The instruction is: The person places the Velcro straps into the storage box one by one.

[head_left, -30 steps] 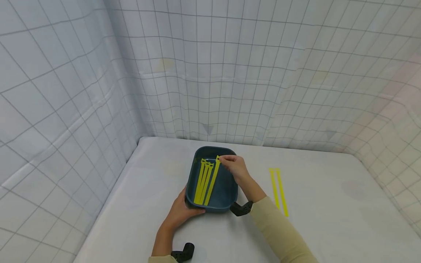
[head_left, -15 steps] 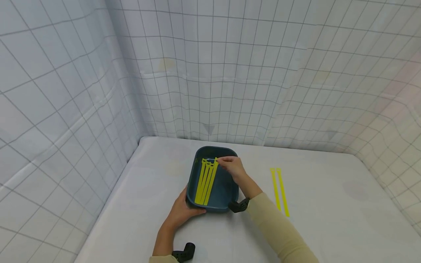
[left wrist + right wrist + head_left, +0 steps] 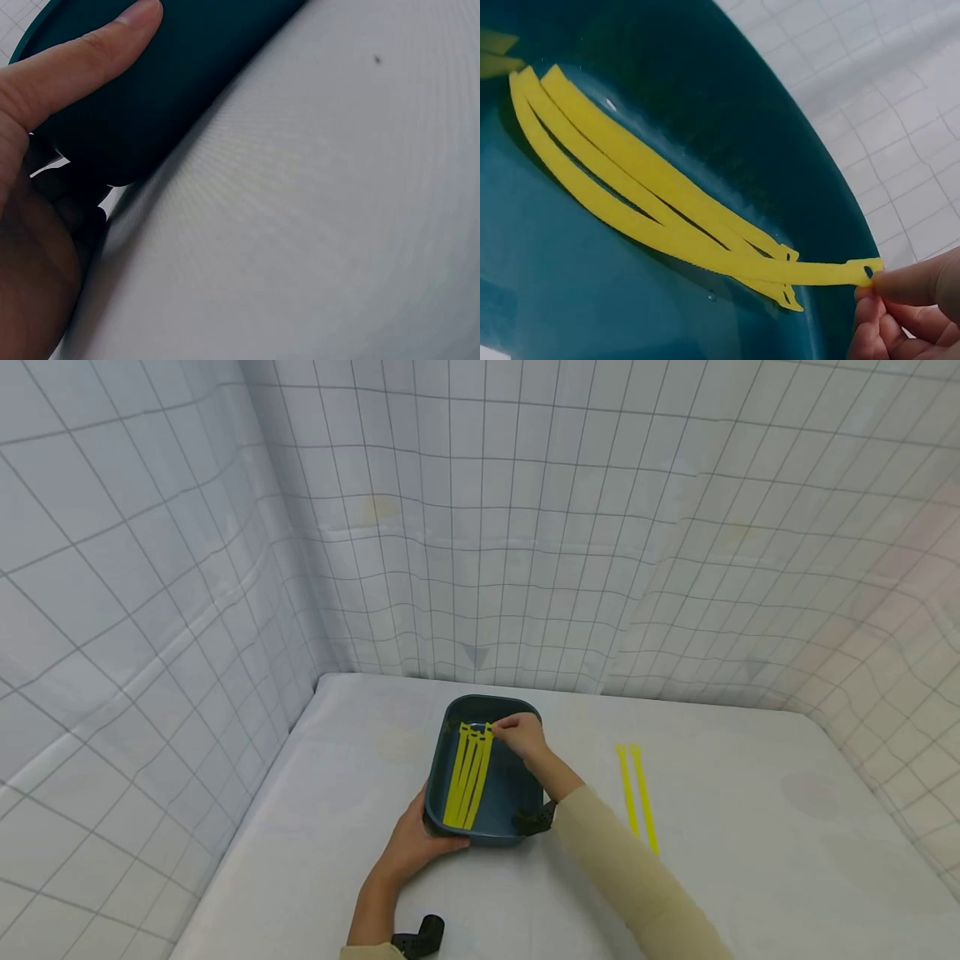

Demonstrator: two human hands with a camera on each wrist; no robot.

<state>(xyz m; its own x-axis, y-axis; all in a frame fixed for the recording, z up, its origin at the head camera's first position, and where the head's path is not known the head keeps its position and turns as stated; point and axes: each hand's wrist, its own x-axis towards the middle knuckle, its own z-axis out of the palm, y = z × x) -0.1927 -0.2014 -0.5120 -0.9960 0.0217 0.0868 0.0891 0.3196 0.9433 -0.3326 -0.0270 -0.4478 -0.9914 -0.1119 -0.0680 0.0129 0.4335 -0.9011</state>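
Observation:
A dark teal rectangular tub [image 3: 516,785] sits on the white table with several yellow strips inside, flat with slotted heads like hook-and-loop cable ties. My left hand [image 3: 412,846] grips the tub's near-left corner; in the left wrist view its thumb [image 3: 90,64] lies along the outer wall. Over the tub's far right part, my right hand [image 3: 522,737] pinches one cable tie [image 3: 829,274] by its slotted head between thumb and fingertips. That tie bends down across the other ties [image 3: 637,161], with its head raised off the floor of the tub.
Two more yellow strips, a left one [image 3: 627,785] and a right one [image 3: 643,793], lie on the table right of the tub, partly behind the right sleeve [image 3: 630,868]. Grid-patterned white curtains [image 3: 480,527] stand behind and at both sides of the table.
My right hand has moved slightly left with the pinched cable tie, bringing it up against the other ties. The left hand and the tub have stayed in place.

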